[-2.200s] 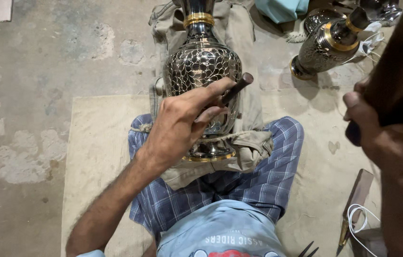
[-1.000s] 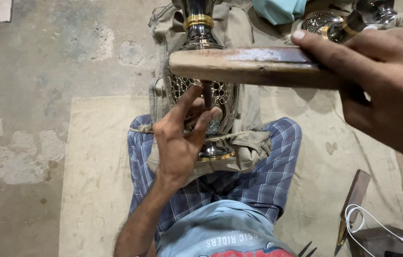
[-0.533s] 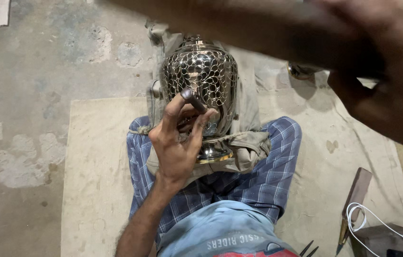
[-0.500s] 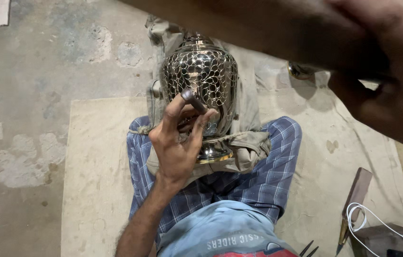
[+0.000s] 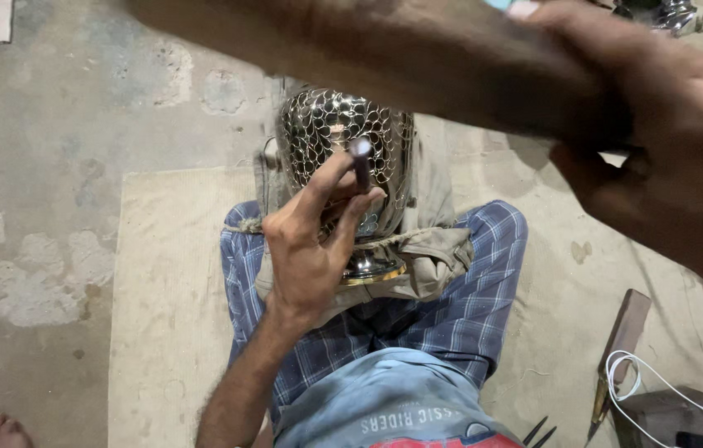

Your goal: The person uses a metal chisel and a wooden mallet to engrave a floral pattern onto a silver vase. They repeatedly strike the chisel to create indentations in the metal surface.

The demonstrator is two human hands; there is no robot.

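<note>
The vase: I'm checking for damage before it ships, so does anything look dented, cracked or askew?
Nothing stands out. The vase lies cradled on cloth in the lap, its scale pattern even; the left hand hides part of it.

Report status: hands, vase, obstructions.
Left hand pinches punch against patterned metal vase. Right hand grips wooden mallet handle, raised. Vase cradled in lap cloth. No obstructions.
</note>
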